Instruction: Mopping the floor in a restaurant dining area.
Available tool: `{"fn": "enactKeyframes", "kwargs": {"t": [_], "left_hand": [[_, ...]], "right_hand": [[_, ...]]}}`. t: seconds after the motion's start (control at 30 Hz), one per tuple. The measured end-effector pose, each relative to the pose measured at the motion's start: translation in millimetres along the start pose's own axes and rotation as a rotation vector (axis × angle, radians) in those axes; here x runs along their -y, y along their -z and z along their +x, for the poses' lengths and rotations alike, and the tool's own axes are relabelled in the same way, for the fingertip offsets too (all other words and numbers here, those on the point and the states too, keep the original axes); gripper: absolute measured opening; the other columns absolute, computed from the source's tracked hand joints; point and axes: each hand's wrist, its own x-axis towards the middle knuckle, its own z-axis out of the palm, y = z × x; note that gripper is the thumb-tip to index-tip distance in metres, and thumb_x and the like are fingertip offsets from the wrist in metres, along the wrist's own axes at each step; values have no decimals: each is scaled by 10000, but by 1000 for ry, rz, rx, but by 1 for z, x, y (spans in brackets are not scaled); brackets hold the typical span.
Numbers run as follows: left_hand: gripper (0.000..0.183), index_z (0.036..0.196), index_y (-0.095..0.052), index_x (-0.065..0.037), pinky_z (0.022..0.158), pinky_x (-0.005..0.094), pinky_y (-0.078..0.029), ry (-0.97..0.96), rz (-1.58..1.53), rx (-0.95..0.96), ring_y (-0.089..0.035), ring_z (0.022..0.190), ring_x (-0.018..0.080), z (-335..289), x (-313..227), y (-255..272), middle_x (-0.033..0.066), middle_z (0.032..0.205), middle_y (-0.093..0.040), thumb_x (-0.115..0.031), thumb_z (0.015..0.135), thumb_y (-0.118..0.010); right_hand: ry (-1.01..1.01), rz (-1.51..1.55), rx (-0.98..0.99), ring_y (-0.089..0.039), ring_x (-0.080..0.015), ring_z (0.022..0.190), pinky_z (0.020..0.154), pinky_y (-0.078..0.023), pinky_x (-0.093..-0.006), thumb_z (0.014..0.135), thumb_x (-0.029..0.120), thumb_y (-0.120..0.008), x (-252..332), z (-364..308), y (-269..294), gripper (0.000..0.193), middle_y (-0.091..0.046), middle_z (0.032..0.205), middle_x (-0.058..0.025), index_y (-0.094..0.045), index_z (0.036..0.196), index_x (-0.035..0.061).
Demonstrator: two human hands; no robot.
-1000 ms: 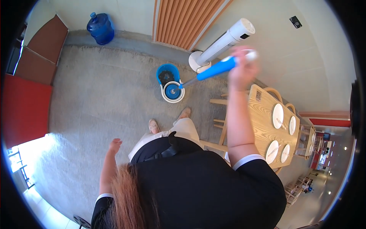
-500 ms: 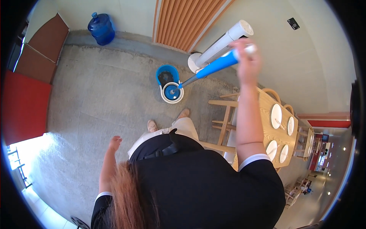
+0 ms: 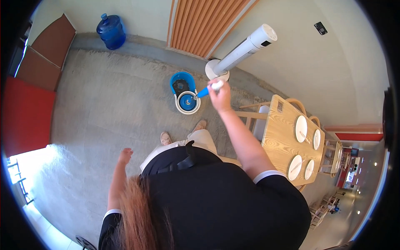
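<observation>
My right hand is wrapped round the top of a mop handle, blue with a white end. The handle leans down to the left into the round, white-rimmed spin basket of a mop bucket. Inside the basket, the mop's blue disc head shows; its fibres cannot be made out. Dark water lies in the bucket's blue part, on the far side. My left hand hangs out at my left side, empty, with its fingers loosely bent and apart. Both my feet stand just in front of the bucket.
A white tower fan stands by the wall beyond my right hand. To the right is a wooden table with plates and chairs. A blue water jug sits at the back left; a red panel is at far left.
My right hand has come down and to the left, toward the bucket, with the mop handle now much shorter in view. My left hand and the bucket have stayed in place.
</observation>
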Motion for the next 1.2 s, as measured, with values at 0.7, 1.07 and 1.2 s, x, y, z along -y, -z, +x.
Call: {"fn": "enactKeyframes", "kwargs": {"t": [0.7,1.07,1.2], "left_hand": [[374,1040,-511,-51,618,299,-440,93,39,-38,-534,684,171,-15,0,-3,106,900,-587,-237,724,-588],[392,1050,-500,-36,618,302,-441,-2,26,-80,-544,712,183,-7,-1,6,116,912,-585,-226,719,-590],[385,1039,-509,-37,598,300,-444,50,84,-37,-547,693,181,-10,10,4,114,895,-586,-228,716,-596]], "right_hand": [[-99,154,44,-560,-130,584,573,-449,-240,766,105,-563,-17,1,2,105,-568,652,-52,-525,778,9],[-63,521,-307,-570,-165,620,589,-447,-256,797,154,-543,86,150,140,157,-591,667,-125,-567,742,9],[72,372,-391,-563,-173,557,547,-448,-258,801,163,-531,113,174,147,230,-588,652,-158,-558,696,-40]]}}
